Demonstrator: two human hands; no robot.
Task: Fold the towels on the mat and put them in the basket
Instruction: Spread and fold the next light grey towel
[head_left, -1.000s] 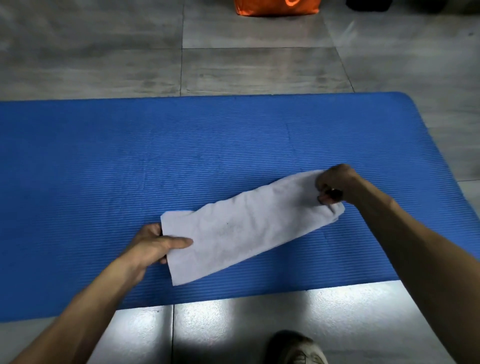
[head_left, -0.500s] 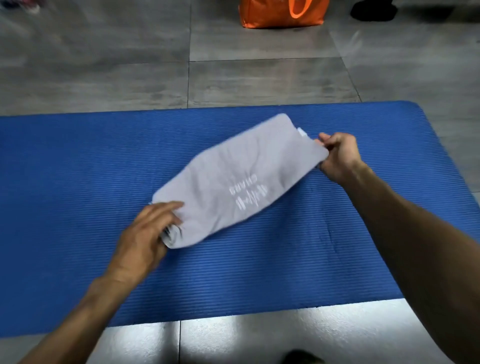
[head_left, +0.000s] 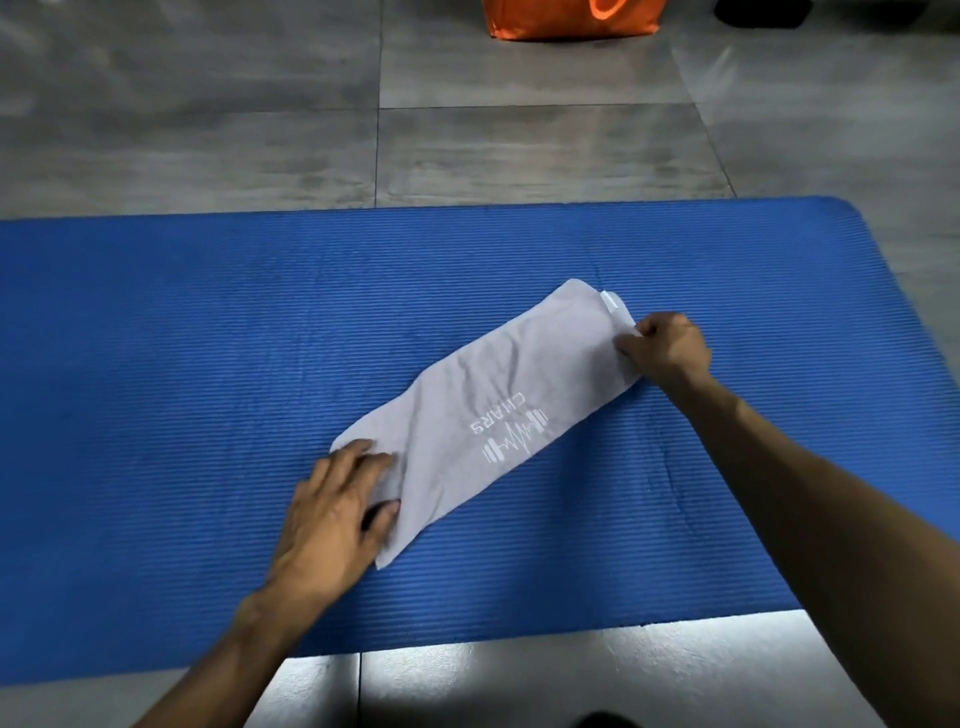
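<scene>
The floor (head_left: 519, 150), grey tile, is filling the top of the view and showing again as a strip along the near edge. The mat (head_left: 182, 338), blue and ribbed, is lying flat on it and stretching across nearly the whole width, its far right corner rounded.

The towel (head_left: 467, 415), pale grey and folded into a long narrow strip, is lying on the middle of the mat, running slantwise from near left to far right. White lettering and a barbell mark are showing on its upper face, and a small white tag is sticking out at its far right end.

The left hand (head_left: 332, 514) is resting on the towel's near left end, fingers lying fairly straight and spread over the cloth, the thumb against the folded edge; it is pressing rather than clamping. The right hand (head_left: 670, 348) is gripping the far right end, fingers curled and pinching the edge of the cloth just below the tag.

An orange bag (head_left: 566, 18) is standing on the floor well beyond the mat, cut off by the top edge.
</scene>
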